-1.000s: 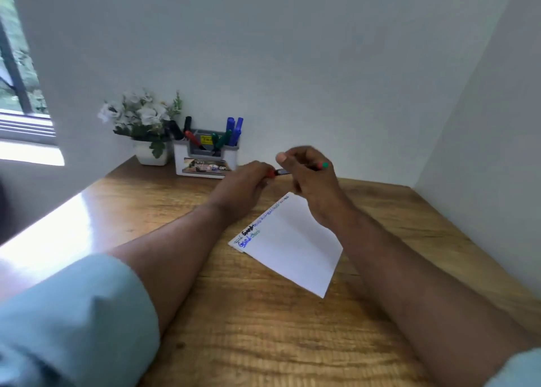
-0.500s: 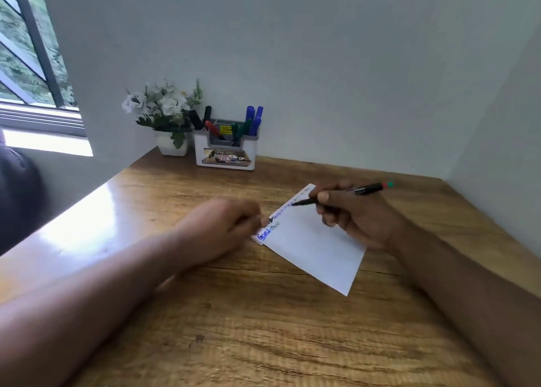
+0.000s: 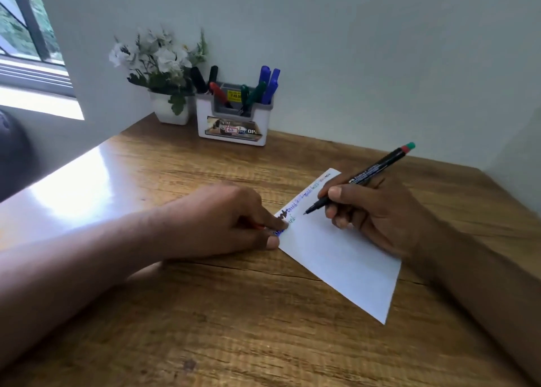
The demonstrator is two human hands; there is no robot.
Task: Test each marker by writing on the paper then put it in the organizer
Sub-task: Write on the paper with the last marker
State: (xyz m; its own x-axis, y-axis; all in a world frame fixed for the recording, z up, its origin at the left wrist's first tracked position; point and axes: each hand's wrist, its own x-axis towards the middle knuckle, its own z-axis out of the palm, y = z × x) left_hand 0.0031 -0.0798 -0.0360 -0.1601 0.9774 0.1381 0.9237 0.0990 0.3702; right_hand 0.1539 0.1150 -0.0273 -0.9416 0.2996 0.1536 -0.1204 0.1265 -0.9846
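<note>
White paper [image 3: 345, 258] is lying on the wooden desk [image 3: 234, 328], the left hand [image 3: 225, 222] is pressing its corner while pinching something red, and the right hand [image 3: 377, 211] is gripping an uncapped marker [image 3: 360, 179], its tip nearing the sheet to write, before going into the far organizer [image 3: 232, 126].

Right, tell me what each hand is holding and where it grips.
The right hand pinches the marker on its lower barrel, near the tip. The left hand holds a small red thing, probably the cap, mostly hidden.

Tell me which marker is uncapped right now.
The black marker with the green end, held in the right hand; those in the organizer look capped.
</note>
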